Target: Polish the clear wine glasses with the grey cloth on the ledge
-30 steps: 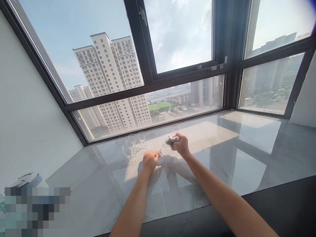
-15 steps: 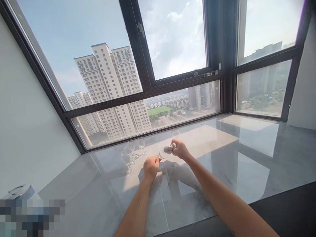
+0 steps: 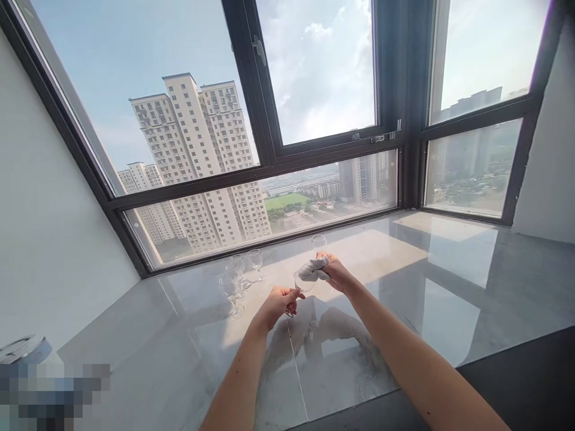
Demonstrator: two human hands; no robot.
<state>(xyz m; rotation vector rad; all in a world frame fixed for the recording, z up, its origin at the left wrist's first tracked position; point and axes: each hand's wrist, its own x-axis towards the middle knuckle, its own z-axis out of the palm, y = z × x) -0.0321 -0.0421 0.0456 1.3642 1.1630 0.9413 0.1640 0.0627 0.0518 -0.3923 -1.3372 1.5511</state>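
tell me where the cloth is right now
In the head view, just right of centre: the right hand holds the cloth at the glass in the left hand.

The left hand (image 3: 279,304) is gripping a tilted stemmed glass (image 3: 297,284); toward two o'clock, the right hand (image 3: 336,272) is holding a pale cloth (image 3: 311,270) at its bowl. Clustered glasses (image 3: 254,260) are standing at the left hand's ten o'clock, another glass (image 3: 319,241) at the right hand's eleven.

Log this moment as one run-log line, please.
left hand: holds glass | right hand: holds cloth against glass | other glasses: upright on sill, beyond hands
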